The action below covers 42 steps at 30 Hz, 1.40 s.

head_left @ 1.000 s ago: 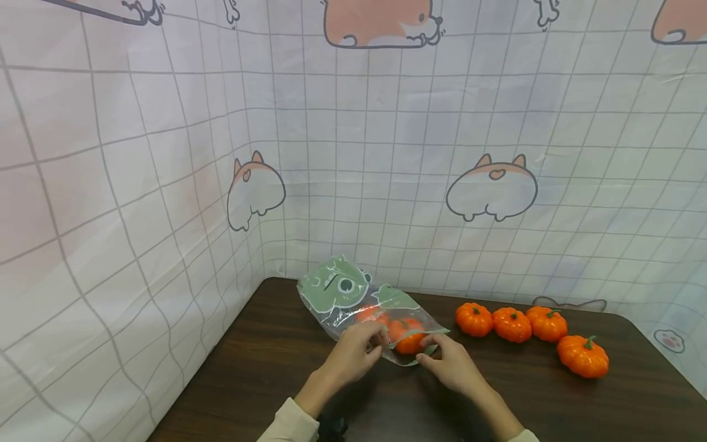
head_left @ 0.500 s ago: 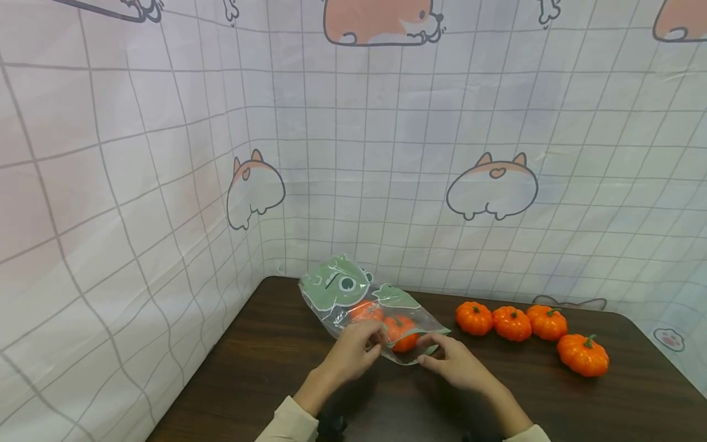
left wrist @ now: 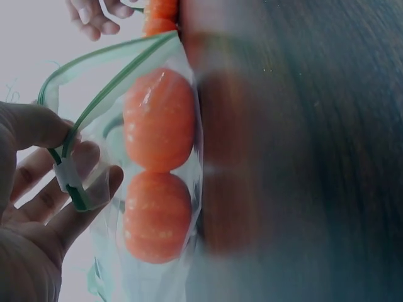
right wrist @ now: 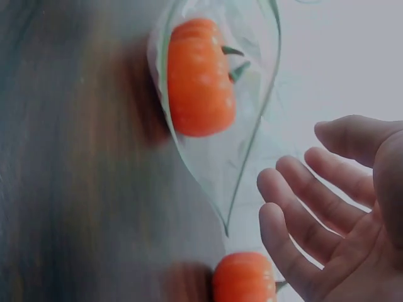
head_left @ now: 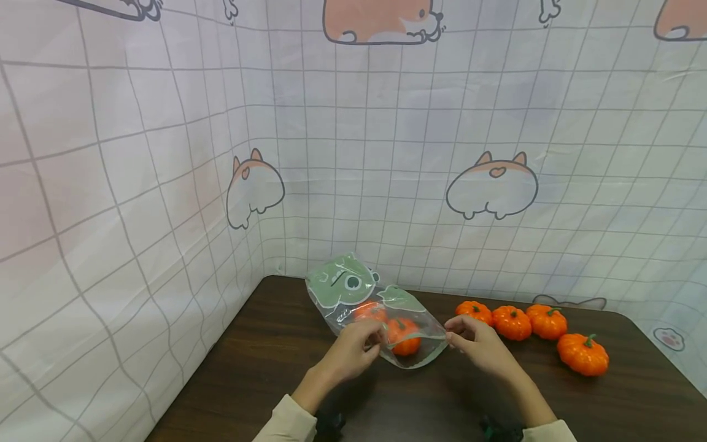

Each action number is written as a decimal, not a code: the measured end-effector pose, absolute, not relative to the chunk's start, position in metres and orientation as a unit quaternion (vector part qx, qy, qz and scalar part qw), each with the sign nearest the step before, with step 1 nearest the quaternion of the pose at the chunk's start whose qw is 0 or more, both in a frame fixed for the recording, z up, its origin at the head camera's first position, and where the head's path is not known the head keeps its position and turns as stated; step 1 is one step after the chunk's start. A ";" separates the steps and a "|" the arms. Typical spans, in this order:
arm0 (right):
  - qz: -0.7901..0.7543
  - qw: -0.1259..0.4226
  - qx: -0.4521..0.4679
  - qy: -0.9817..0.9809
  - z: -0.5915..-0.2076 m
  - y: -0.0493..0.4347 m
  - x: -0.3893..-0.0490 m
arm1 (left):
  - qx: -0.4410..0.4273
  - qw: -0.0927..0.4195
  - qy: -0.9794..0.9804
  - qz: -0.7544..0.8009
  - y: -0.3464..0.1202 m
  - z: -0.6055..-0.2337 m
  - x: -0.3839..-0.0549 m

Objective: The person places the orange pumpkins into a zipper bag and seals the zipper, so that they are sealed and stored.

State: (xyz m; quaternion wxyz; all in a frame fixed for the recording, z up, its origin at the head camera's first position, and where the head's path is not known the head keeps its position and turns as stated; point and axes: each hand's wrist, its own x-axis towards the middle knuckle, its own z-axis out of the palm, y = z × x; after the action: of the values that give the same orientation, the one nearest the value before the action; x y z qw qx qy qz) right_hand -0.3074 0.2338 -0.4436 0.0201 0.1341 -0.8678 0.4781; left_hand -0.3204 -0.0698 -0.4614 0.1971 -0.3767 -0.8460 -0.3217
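A clear zip bag (head_left: 403, 299) with a green cartoon print lies on the dark table, its mouth toward me and parted. Two small orange pumpkins sit inside, a nearer pumpkin (left wrist: 158, 119) by the mouth and a deeper pumpkin (left wrist: 157, 217) behind it. My left hand (head_left: 349, 355) pinches the bag's rim between thumb and fingers, close to the white zip slider (left wrist: 65, 174). Just beyond the right corner of the mouth is my right hand (head_left: 486, 348). Its fingers are loosely bent and hold nothing; in the right wrist view a gap separates them from the bag.
Several more orange pumpkins stand on the table (head_left: 259, 368) to the right, a row of three (head_left: 512, 323) at the back and a single pumpkin (head_left: 582, 355) nearer. A patterned cloth wall (head_left: 364, 153) rises behind and along the left side.
My right hand has moved right, off the mouth's edge, and the mouth's right corner has spread rightward. The bag has shifted slightly right. My left hand keeps its pinch in nearly the same spot.
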 end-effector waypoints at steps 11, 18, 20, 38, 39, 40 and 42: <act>0.470 0.045 0.083 -0.878 -0.440 0.251 -0.307 | -0.401 0.133 -0.825 -0.375 -0.078 -0.460 -0.321; 0.465 0.049 0.067 -0.881 -0.441 0.258 -0.309 | -0.334 0.153 -0.868 -0.335 -0.089 -0.450 -0.321; 0.462 0.052 0.065 -0.883 -0.441 0.260 -0.310 | -0.319 0.157 -0.880 -0.314 -0.090 -0.448 -0.321; 0.423 0.098 0.015 -0.900 -0.450 0.282 -0.311 | -0.211 0.155 -0.928 -0.266 -0.097 -0.445 -0.318; 0.426 0.098 0.014 -0.899 -0.450 0.283 -0.312 | -0.210 0.150 -0.926 -0.275 -0.098 -0.446 -0.319; 0.429 0.098 0.013 -0.898 -0.451 0.283 -0.313 | -0.210 0.145 -0.924 -0.285 -0.098 -0.447 -0.320; 0.433 0.101 0.012 -0.896 -0.453 0.283 -0.314 | -0.214 0.138 -0.919 -0.300 -0.100 -0.448 -0.321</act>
State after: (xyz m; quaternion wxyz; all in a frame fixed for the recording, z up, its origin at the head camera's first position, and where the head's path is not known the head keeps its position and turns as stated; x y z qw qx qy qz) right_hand -0.3144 0.2831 -0.4526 0.1006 0.0115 -0.8957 0.4329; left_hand -0.3213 -0.0998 -0.4480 0.1376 -0.2142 -0.9194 -0.2999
